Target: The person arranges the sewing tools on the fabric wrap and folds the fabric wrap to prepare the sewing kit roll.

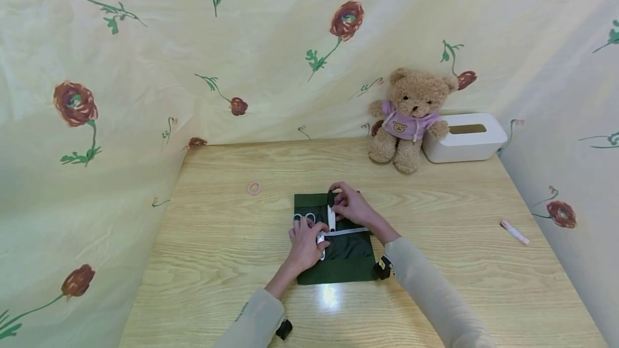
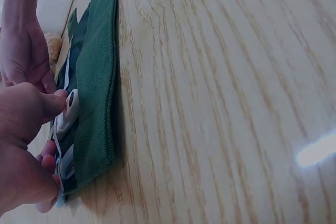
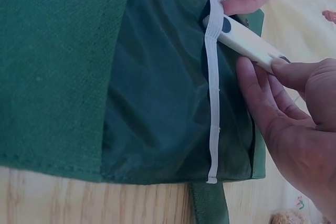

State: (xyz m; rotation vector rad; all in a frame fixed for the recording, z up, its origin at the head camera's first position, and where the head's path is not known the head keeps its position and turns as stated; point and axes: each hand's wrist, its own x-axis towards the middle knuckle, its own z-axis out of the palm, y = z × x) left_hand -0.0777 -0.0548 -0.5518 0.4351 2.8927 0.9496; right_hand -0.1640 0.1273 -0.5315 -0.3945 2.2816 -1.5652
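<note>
A dark green fabric case lies unfolded on the table, a white elastic band running across its dark lining. My right hand pinches a slim white tool with a dark end; its other end is tucked under the band. My left hand pinches the band beside that tool, fingers on one side and thumb on the other. Under the left thumb a second white piece with a dark oval sits beneath the band. Pale loop handles of scissors show above the left fingers, their blades mostly hidden.
A pink ring lies at the back left of the wooden table. At the back right, a teddy bear leans beside a white tissue box. Toward the right edge is a small pink-and-white stick.
</note>
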